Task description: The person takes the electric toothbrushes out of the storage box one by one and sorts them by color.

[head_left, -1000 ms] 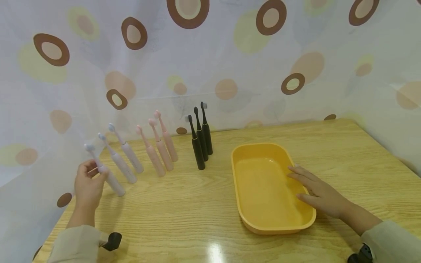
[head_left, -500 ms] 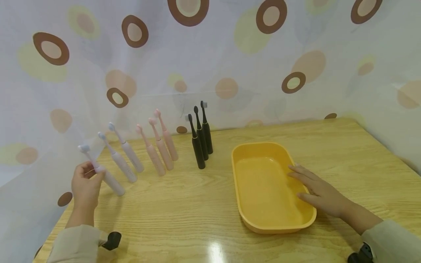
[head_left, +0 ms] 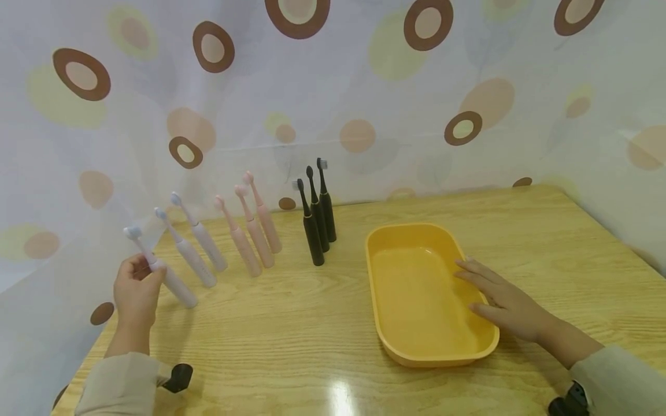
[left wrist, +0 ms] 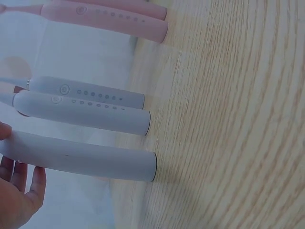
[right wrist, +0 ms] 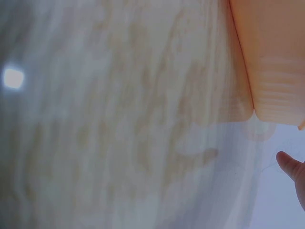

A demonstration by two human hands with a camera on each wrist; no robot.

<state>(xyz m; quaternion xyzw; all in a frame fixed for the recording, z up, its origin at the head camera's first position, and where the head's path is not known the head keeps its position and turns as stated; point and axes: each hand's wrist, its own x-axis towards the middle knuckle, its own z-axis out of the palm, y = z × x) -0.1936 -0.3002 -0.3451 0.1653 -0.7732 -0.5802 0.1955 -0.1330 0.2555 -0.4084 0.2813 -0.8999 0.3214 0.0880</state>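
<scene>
On the left, my left hand (head_left: pixel 136 292) pinches the handle of a pale lavender electric toothbrush (head_left: pixel 177 286), thumb on one side and fingers behind. Its flat base appears to be on the table, or very near it, in the left wrist view. Beside it stand two more pale toothbrushes (head_left: pixel 195 263), upright. My right hand (head_left: pixel 512 303) lies over the right rim of a yellow plastic tray (head_left: pixel 385 341), fingers extended. From the right wrist view, only a thumb (right wrist: pixel 288 164) and the tray's outer wall (right wrist: pixel 279 52) show.
Several pink toothbrushes (head_left: pixel 243 248) stand right of the pale ones. Black toothbrushes (head_left: pixel 314 240) stand upright left of the tray. The wooden table (head_left: pixel 270 346) meets a patterned cloth (head_left: pixel 359 92) at the back and left side.
The held toothbrush's head has moved a little left over the last second, and my left hand with it, while its base stays about the same place. My right hand is still.
</scene>
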